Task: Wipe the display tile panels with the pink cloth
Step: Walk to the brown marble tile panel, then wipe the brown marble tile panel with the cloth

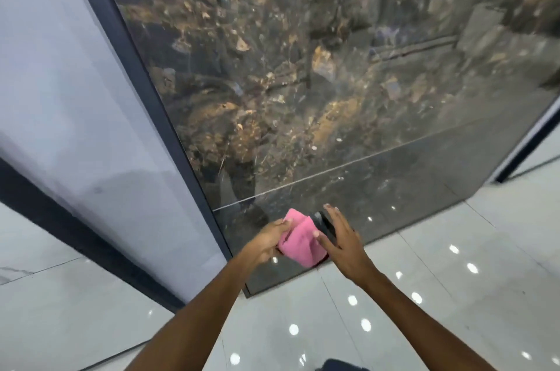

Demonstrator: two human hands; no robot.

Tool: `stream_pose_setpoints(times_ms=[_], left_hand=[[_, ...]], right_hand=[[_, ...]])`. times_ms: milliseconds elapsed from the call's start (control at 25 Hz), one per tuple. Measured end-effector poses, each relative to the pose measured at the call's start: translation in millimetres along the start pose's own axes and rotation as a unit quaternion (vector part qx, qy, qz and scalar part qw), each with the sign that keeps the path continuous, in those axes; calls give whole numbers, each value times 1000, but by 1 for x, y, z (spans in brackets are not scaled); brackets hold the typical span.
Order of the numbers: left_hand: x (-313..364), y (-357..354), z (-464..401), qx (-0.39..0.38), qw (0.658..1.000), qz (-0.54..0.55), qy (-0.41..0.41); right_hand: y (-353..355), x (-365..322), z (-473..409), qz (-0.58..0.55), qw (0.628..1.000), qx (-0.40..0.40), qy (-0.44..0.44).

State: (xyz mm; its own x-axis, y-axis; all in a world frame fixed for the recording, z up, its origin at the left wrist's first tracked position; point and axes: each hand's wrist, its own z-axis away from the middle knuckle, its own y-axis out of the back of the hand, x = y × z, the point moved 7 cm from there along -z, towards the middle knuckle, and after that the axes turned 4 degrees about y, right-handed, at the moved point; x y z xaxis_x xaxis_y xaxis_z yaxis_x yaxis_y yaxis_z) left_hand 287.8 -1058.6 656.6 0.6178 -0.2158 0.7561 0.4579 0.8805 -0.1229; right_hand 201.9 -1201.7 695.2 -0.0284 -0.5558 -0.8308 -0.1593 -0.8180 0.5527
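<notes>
Head cam: I see left hand [268,238] pinching pink cloth [301,242], right hand [338,237] fingers spread steadying it, prob refolding before dark tile panel [303,82].

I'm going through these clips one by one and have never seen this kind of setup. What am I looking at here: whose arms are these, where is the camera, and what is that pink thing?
There is no machine here. The one picture comes from a wide-angle camera worn on a person's head, looking forward and down, so the two bare arms reaching in from the bottom are the wearer's own. The left hand grips a bunched pink cloth. The right hand is beside it with fingers mostly straight, thumb against the cloth; a small dark object sits at that hand, too unclear to name. In front stands a large dark marbled tile panel with gold-brown veining, in a dark frame. A pale grey panel stands to its left. Below is a glossy light tiled floor reflecting ceiling lights. The cloth is held low near the dark panel's bottom edge; contact cannot be told.
</notes>
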Motion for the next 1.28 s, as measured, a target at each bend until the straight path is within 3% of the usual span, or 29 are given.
stream_pose_setpoints(times_ms=[120,280,400,520,640,760,840,920,1000,1120,1280], left_hand=[[32,2,-24,78,989,-14,-125],[43,10,-18,231,947,122,-186],[50,0,-20,185,951,168,-182],[62,-17,-24,96,974,182,-98],[61,-21,-32,61,981,180,-37],[35,-26,-38,22,996,79,31],[18,-26,-43,32,995,80,40],[23,-20,-41,73,993,90,-1],[33,-19,-36,86,996,28,-25],[41,-12,-28,98,988,-6,-119],[56,13,-17,165,947,-196,-194]], right_hand=[[16,15,-40,-44,997,-54,-33],[29,28,-62,-40,997,-69,6],[41,46,-72,-120,992,-3,-24],[35,65,-85,-270,956,-55,-97],[33,78,-91,-383,908,-65,-153],[37,89,-94,-341,921,-9,-190],[41,95,-95,-332,923,31,-192],[51,88,-99,-323,931,59,-161],[53,77,-105,-295,948,22,-121],[47,67,-106,-320,940,-25,-116],[44,52,-108,-280,957,-8,-73]])
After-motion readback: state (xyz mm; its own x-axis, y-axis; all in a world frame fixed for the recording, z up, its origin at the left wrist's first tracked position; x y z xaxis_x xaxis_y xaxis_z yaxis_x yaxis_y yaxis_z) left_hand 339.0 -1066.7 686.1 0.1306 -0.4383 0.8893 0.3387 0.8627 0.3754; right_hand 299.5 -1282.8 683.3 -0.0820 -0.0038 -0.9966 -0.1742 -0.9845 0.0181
